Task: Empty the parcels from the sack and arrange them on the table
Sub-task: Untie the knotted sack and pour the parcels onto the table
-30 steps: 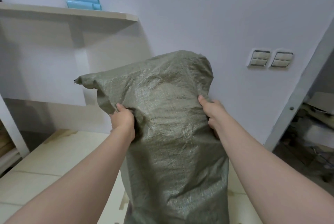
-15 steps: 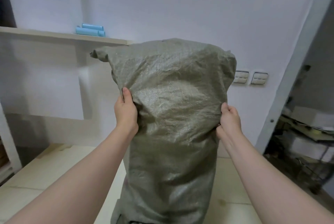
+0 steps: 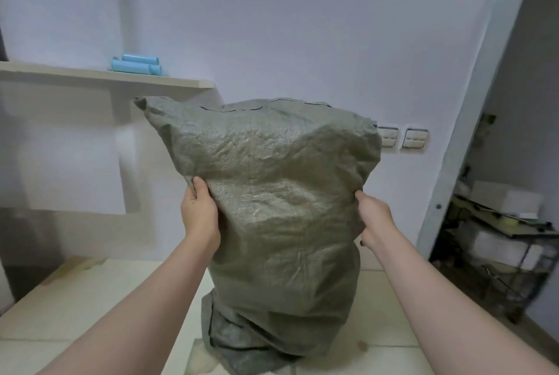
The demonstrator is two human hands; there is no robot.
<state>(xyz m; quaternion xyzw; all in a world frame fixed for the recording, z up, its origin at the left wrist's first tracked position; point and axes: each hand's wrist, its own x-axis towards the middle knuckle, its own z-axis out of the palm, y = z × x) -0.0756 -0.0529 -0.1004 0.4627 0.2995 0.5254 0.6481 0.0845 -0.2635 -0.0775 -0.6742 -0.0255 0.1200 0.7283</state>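
Currently, your left hand (image 3: pixel 198 212) and right hand (image 3: pixel 374 217) each grip a side of the green sack (image 3: pixel 272 193) at frame centre, fingers clamped on its fabric. Its lower end rests crumpled on the pale table (image 3: pixel 75 308).

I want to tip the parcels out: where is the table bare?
A wide bare patch of table lies left of the sack, and a narrower strip on its right toward the door frame. It is crowded at the near middle, where the sack's crumpled lower end lies.
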